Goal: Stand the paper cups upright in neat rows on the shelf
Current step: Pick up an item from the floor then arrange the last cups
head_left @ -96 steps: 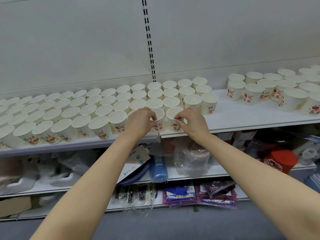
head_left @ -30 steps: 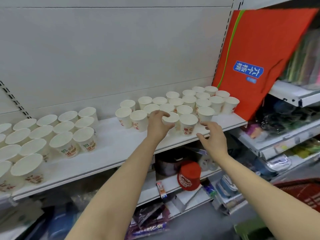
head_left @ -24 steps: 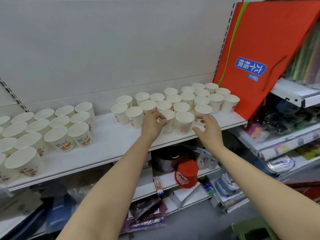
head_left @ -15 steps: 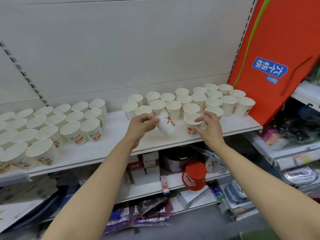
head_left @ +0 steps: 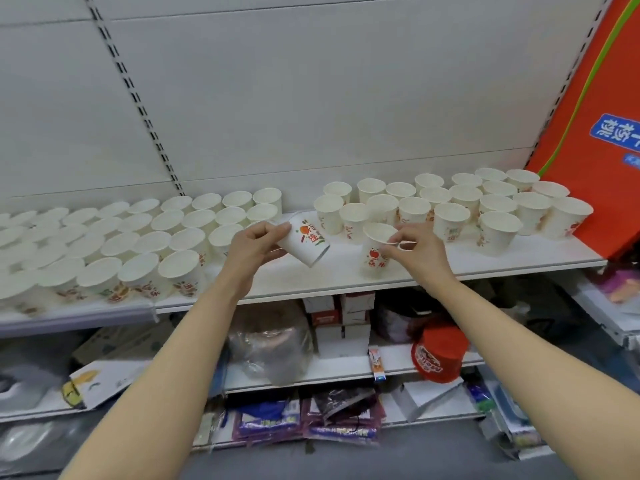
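Two cups in play: my left hand (head_left: 254,245) grips tilted cup (head_left: 306,244) mid-carry toward tidy rows, right hand (head_left: 417,249) pinches upright cup (head_left: 376,251) rim, steadying it on shelf (head_left: 346,282).

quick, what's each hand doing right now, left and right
Left hand: closed on a tilted paper cup, lifted above the shelf.
Right hand: pinching the rim of an upright cup.

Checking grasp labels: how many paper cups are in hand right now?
2. Left hand holds a tilted white paper cup; right hand pinches the rim of an upright white paper cup. None seem hidden.
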Motion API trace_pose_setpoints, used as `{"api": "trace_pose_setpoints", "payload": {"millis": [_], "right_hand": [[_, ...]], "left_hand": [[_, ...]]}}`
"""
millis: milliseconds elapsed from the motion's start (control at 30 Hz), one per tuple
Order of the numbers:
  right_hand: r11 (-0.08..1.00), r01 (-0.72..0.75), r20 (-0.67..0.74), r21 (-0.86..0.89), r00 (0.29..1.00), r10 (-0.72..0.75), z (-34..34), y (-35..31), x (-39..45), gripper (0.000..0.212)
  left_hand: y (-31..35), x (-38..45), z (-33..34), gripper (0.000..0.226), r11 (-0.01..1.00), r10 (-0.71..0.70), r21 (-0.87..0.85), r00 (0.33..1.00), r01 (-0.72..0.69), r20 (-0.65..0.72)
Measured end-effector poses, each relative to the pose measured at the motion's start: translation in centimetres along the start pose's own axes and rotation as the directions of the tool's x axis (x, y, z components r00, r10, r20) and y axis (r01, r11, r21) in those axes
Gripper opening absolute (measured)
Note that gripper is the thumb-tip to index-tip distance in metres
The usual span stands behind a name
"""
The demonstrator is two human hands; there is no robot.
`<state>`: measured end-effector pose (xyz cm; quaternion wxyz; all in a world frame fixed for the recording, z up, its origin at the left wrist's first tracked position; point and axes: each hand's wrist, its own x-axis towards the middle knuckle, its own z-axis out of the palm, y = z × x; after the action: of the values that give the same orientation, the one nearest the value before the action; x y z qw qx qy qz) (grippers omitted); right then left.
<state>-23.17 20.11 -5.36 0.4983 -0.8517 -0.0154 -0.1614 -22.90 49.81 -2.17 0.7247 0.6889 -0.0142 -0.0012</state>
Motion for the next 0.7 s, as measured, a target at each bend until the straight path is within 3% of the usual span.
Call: {"api": "trace_pose_setpoints", "payload": {"millis": [167, 300, 500, 700], "right_hand": [[0.997, 0.058, 0.112, 0.059, 0.992, -0.064, 7.2, -4.7, -1.8, 0.017], [0.995, 0.096, 0.17, 0.039, 0.98, -0.101, 13.6, -8.4, -3.2, 0.017], [0.991, 0.126, 0.149, -0.04, 0.982, -0.119, 19.9, -11.4, -4.1, 0.018], [0.983, 0.15, 0.171, -0.108, 0.977, -0.13, 23.2, -12.2, -4.5, 0.022]], "left_hand": [[0.3, -3.9, -5.9, 0.025, 0.998, 0.014, 0.057, 0.998, -0.011, -0.064], [-2.1, -7.5, -10.4, 0.023, 0.997, -0.069, 0.015, 0.993, 0.071, -0.094], [-3.8, -10.2, -15.8, 0.014, 0.986, -0.133, -0.122, 0.981, 0.116, -0.143], [-4.1, -10.8, -17.8, 0.02, 0.982, -0.15, -0.134, 0.98, 0.133, -0.129]]}}
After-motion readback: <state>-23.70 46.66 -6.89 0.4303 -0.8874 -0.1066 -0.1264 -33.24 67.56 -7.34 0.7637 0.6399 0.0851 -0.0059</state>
